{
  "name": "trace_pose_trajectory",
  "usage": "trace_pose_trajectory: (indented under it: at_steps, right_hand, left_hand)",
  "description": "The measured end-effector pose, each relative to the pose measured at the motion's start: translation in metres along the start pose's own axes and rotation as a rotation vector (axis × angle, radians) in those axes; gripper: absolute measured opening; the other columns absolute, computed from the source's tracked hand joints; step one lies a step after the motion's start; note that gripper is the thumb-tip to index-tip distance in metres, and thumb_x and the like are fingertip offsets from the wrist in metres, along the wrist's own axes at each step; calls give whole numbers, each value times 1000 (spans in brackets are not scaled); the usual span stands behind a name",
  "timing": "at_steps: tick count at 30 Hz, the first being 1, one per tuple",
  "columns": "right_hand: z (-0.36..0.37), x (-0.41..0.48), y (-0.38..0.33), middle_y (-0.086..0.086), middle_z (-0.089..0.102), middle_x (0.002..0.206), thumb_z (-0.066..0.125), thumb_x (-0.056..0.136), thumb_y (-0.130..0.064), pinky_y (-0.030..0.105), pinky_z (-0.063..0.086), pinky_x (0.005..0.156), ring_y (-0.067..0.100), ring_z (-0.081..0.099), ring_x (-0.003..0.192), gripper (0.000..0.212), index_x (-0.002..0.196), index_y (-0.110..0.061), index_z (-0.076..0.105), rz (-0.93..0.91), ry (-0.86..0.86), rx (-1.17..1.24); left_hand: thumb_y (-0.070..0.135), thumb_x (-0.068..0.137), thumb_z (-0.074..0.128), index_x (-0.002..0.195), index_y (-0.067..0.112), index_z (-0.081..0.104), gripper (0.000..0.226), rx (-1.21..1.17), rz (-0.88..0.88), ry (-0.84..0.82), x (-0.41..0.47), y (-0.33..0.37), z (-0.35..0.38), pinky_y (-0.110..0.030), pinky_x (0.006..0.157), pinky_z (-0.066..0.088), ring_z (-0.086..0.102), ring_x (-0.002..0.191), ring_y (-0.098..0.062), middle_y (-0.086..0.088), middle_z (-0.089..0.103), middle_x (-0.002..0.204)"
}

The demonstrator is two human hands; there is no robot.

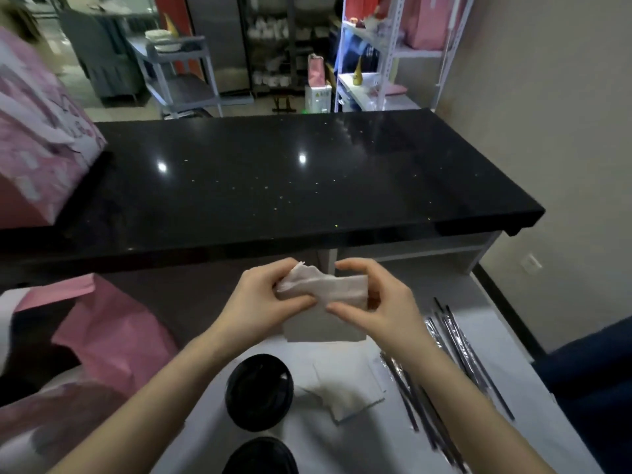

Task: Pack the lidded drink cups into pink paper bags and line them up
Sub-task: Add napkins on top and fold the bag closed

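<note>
Fingers (273, 285) of left hand (263, 299) and right hand (372, 302): pinched on a napkin stack (328, 285), apparently peeling one off (likely for a bag). Lidded cups (258, 391): worktop's near edge. Pink paper bag (116, 333): left edge. Wrapped straws (444, 371): right edge. Black counter (273, 176) beyond; shelving behind.

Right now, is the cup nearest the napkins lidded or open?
Lidded: a black lid covers the cup's whole top, seen from above beside the loose napkins.
</note>
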State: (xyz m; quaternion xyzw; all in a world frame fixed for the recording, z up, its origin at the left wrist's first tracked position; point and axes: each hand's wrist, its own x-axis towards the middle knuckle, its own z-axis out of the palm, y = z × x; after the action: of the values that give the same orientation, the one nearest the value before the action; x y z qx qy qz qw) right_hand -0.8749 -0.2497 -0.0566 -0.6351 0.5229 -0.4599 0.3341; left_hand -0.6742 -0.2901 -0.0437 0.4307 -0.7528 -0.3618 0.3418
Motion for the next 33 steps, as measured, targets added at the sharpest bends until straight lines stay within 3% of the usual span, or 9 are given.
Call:
trace_pose_trajectory:
  at_steps: [6, 9, 12, 14, 17, 20, 23, 29, 33]
  right_hand:
    - [44, 16, -62, 0, 70, 79, 78, 77, -14, 35, 51, 65, 17, 66, 76, 16, 88, -23, 70, -105, -120, 110]
    - [76, 22, -99, -2, 69, 78, 78, 78, -16, 31, 50, 63, 15, 64, 74, 14, 86, -23, 70, -166, -168, 135]
    - [106, 27, -131, -2, 69, 81, 76, 79, -17, 27, 50, 62, 15, 64, 76, 13, 90, -22, 70, -214, -204, 141]
    - [127, 29, -151, -2, 69, 81, 74, 81, -15, 26, 48, 61, 16, 63, 76, 12, 90, -20, 70, -248, -229, 137]
    - [162, 27, -178, -3, 70, 82, 73, 82, -15, 28, 50, 65, 14, 64, 78, 11, 90, -21, 70, -280, -262, 138]
    - [199, 24, -199, -7, 69, 84, 72, 83, -15, 27, 51, 68, 10, 65, 81, 12, 91, -23, 69, -316, -282, 89]
    - [233, 19, -212, -10, 66, 85, 73, 82, -14, 20, 50, 67, 8, 62, 81, 12, 90, -22, 68, -402, -294, -63]
    - [281, 8, -214, -10, 61, 93, 68, 82, -18, 29, 50, 74, 6, 56, 85, 11, 92, -19, 67, -491, -617, -542]
    - [305, 3, -211, -21, 57, 88, 66, 83, -26, 18, 49, 73, 0, 55, 83, 17, 100, -27, 66, -390, -857, -667]
  left_hand:
    - [23, 71, 74, 75, 17, 60, 15, 14, -4, 309, -52, 20, -67, -29, 56, 40, 49, 63, -4, -4, 60, 69]
    - [22, 75, 73, 93, 28, 64, 20, -4, -13, 366, -88, 22, -111, -22, 70, 51, 64, 79, -3, 9, 68, 84]
    - [28, 76, 77, 101, 33, 64, 28, -5, -15, 418, -133, 15, -166, -24, 82, 55, 68, 94, -10, 7, 71, 99]
    - [23, 77, 78, 99, 35, 65, 28, 123, -62, 475, -166, 3, -204, -24, 79, 55, 67, 94, -6, 11, 70, 100]
    - [18, 70, 82, 91, 41, 64, 36, 554, -187, 548, -209, -19, -252, -19, 83, 45, 61, 100, 1, 23, 67, 102]
    - [19, 62, 89, 108, 34, 62, 55, 706, -259, 360, -229, -41, -281, -28, 107, 33, 45, 132, -16, 14, 58, 127]
    - [42, 61, 85, 137, 36, 44, 87, 720, -353, 118, -239, -61, -292, -44, 118, 16, 13, 147, -13, 19, 32, 149]
    - [70, 44, 69, 143, 55, -1, 123, 539, -312, -45, -245, -83, -296, -37, 120, 0, -35, 125, 19, 35, -7, 148]
    - [78, 43, 67, 126, 64, -29, 127, 554, -277, -83, -248, -89, -296, -38, 120, -5, -39, 129, 10, 32, -23, 149]
